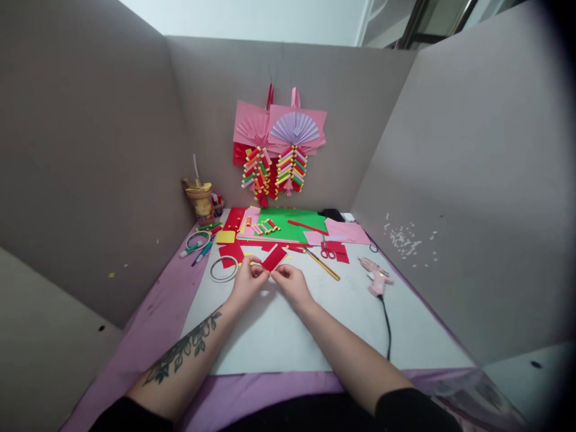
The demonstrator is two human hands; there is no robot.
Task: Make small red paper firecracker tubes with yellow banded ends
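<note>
Between my two hands is a small red piece of paper with a pale strip along its upper edge, held tilted above the white board. My left hand pinches its lower left corner. The fingers of my right hand are closed on its lower edge, close to the left fingertips. A roll of tape lies just left of my left hand. To the right of the paper rest a yellow-and-black craft knife and red-handled scissors.
A pink glue gun with a black cord lies at the right. Green sheets, small paper rolls and pink paper cover the back. Markers and a pot stand left. Paper firecracker decorations hang on the grey back panel.
</note>
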